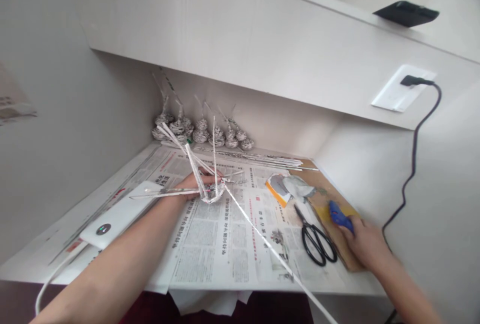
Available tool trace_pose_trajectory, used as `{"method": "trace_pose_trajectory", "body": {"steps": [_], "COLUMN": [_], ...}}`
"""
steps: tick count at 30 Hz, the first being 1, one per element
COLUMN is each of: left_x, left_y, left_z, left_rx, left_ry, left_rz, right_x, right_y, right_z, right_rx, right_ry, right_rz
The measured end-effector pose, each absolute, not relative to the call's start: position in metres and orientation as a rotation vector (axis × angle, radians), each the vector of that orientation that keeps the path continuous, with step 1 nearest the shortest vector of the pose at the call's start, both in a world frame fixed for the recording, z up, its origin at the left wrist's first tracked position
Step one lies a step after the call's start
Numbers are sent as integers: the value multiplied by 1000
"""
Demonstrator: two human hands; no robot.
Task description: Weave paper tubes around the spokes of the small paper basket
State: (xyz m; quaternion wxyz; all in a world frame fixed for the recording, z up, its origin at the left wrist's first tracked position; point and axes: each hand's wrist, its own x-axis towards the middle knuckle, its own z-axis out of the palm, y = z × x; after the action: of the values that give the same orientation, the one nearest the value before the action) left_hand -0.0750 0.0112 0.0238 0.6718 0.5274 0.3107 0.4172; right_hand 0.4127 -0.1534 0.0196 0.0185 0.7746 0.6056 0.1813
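Note:
My left hand (200, 179) is closed on a small weave of rolled-paper strips (212, 195) above the newspaper. Several strips stick up and out from it, and one long strip (258, 231) runs down to the front right past the table edge. The fingers are partly hidden behind the strips. At the right, my right hand (363, 241) is wrapped around a blue glue gun (340, 216), whose nozzle end points away to the upper left over a yellow patch on the cardboard. Black-handled scissors (318, 241) lie just left of that hand.
Newspaper (198, 249) covers the tabletop; cardboard (350, 259) lies at right. Coiled paper pieces (201, 131) line the back wall near paper sticks (262, 158). A white corded device (120, 214) lies left. A black cable (414, 154) hangs from the socket. A shelf overhangs the back.

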Motion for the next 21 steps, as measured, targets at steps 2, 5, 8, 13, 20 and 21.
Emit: {"method": "trace_pose_trajectory", "body": {"steps": [2,5,8,13,20,21], "left_x": [-75,-76,-76,-77,-80,-80], "left_y": [12,16,20,25,29,30], "left_z": [23,21,17,11,9,9], "left_rx": [1181,1174,1175,1163,1216,1238], "left_ry": [709,728,738,752,765,777], "left_rz": [947,958,951,948,964,961], "right_x": [416,409,377,276,175,167], "right_y": [-151,-145,-127,-49,87,101], "right_z": [24,50,86,98,56,52], "right_rx": [2432,2470,2394,2086,1944,1954], "right_ry": [1931,1822,1931,2643,2909,2918], "right_rz": [467,253,176,-199,-149,-128]}}
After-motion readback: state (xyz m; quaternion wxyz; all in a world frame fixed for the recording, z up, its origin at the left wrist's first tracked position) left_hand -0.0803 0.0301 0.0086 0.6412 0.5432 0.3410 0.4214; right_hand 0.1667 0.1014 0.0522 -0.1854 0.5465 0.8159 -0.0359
